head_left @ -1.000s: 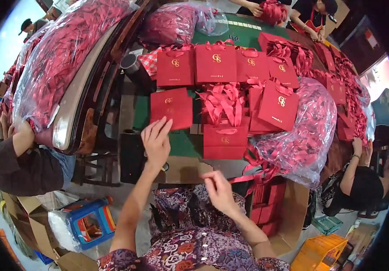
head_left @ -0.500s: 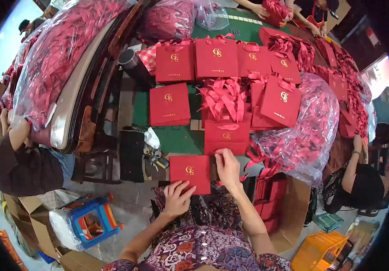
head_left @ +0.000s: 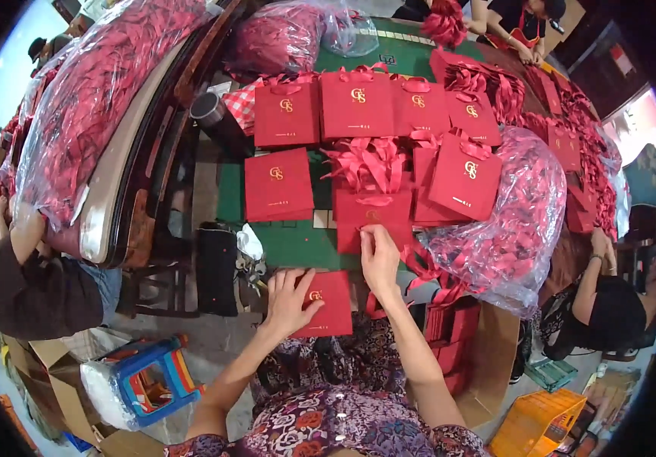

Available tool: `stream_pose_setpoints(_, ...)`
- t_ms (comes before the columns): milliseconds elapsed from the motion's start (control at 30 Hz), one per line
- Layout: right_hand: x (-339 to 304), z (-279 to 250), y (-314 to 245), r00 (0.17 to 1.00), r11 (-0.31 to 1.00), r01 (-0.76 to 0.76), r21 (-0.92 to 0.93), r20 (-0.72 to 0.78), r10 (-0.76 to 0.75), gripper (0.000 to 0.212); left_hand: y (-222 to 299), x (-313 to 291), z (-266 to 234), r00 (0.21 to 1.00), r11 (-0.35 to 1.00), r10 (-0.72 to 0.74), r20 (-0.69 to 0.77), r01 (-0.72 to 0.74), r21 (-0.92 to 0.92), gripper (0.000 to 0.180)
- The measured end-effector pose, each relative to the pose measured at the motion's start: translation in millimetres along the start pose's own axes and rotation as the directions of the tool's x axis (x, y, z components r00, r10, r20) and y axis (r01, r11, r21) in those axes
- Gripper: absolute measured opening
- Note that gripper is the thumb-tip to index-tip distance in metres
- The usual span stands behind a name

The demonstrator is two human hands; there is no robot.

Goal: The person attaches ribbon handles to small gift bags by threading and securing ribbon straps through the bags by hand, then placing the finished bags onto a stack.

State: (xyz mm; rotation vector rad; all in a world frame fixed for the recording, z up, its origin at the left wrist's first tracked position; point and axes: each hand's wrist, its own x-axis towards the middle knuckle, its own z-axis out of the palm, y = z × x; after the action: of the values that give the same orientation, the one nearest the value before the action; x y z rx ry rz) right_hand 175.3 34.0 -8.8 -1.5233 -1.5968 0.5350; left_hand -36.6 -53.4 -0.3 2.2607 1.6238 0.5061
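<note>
A red paper gift bag (head_left: pixel 333 306) with a gold emblem lies flat at the table's near edge, above my lap. My left hand (head_left: pixel 288 303) rests on its left side, fingers spread and thumb out across the front. Beyond it, my right hand (head_left: pixel 380 261) has thumb and fingertips pinched together at the front of another red bag (head_left: pixel 351 238). Whatever thin thing sits between those fingertips is too small to make out. Red ribbon handles (head_left: pixel 370 164) lie in a loose heap just behind that second bag.
Finished-looking red bags (head_left: pixel 279 184) stand and lie across the green table (head_left: pixel 282 247). A clear plastic sack of ribbons (head_left: pixel 507 228) bulges at the right, and a dark tumbler (head_left: pixel 221 122) stands at the left. Below right is a cardboard box (head_left: pixel 495 358). Co-workers sit on both sides.
My left hand has slid up and left over the bag, from its lower edge to its left side. My right hand has shifted slightly up, onto the second bag's front.
</note>
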Motion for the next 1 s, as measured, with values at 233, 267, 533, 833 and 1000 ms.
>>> stream_pose_setpoints(233, 2, -6, -3, 1.0, 0.998, 0.008, 0.062, 0.019, -0.01, 0.008, 15, 11, -4, 0.999, 0.997, -0.033, -0.011, 0.032, -0.066, 0.06)
stream_pose_setpoints(267, -1, -11, -5, 0.998, 0.996, 0.008, 0.093, 0.056, -0.014, 0.008, 16, 13, -2, 0.998, 0.997, -0.018, -0.06, 0.014, -0.071, 0.055)
stream_pose_setpoints(533, -57, -38, -24, 0.981, 0.989, -0.054, 0.139, 0.193, 0.026, 0.008, 20, 23, 2, 0.997, 0.978, -0.076, 0.007, 0.076, -0.194, 0.041)
stream_pose_setpoints(833, -87, -21, -26, 0.984, 0.996, -0.058, 0.063, 0.173, 0.046, 0.013, 32, 27, -6, 0.997, 0.958, -0.078, 0.023, 0.082, -0.275, 0.031)
stream_pose_setpoints(1000, -87, -20, -29, 0.986, 0.999, -0.023, 0.032, 0.163, 0.017, 0.015, 32, 25, -6, 0.991, 0.946, -0.119, 0.057, 0.131, -0.297, 0.028)
